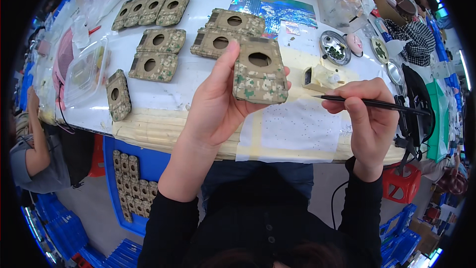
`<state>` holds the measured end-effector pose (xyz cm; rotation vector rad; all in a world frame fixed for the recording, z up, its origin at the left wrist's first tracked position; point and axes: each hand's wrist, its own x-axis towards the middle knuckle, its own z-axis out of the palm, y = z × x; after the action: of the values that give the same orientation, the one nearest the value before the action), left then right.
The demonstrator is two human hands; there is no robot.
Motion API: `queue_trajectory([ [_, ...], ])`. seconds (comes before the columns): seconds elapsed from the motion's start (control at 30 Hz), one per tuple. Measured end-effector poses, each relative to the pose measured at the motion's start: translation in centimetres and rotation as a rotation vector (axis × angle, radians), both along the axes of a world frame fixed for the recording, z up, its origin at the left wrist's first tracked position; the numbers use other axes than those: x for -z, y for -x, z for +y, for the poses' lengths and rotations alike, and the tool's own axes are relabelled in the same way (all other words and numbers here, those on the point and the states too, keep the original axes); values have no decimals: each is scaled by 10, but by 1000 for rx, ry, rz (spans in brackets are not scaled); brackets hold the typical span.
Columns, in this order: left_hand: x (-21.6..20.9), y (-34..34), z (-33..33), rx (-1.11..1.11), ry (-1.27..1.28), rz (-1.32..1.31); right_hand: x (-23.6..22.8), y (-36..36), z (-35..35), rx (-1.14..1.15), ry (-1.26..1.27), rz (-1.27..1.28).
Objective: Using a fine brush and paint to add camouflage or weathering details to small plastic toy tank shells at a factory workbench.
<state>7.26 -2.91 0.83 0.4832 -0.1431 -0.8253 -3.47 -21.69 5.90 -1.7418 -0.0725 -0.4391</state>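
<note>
My left hand [218,89] is closed round a toy tank hull [260,72], thumb along its left edge. The hull is tan with a green and brown digital camouflage pattern and has a round hole in its top. It is raised over the front of the table. In my right hand [364,114] is a slim black pointed tool, apparently tweezers [391,104], with its tip toward the hull but apart from it. Whether the tip grips anything is too small to tell. Behind my left hand, two more tank hulls [239,21] lie on the table.
Several matching hulls [157,39] lie on the left. A white paper sheet [292,134] is taped at the table's front edge. Beyond the tool are a small yellowish block [322,77] and a round dish [333,58] of green bits. A blue tray [139,168] of hulls sits below.
</note>
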Motion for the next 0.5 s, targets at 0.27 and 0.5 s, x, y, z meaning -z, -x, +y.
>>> queue_trajectory([
  [0.27, -4, 9, -6, 187, -55, 137, -29, -10, 3, -138, 117, -49],
  [0.5, 2, 8, -5, 238, -92, 76, -34, -19, 1, -315, 173, -1],
])
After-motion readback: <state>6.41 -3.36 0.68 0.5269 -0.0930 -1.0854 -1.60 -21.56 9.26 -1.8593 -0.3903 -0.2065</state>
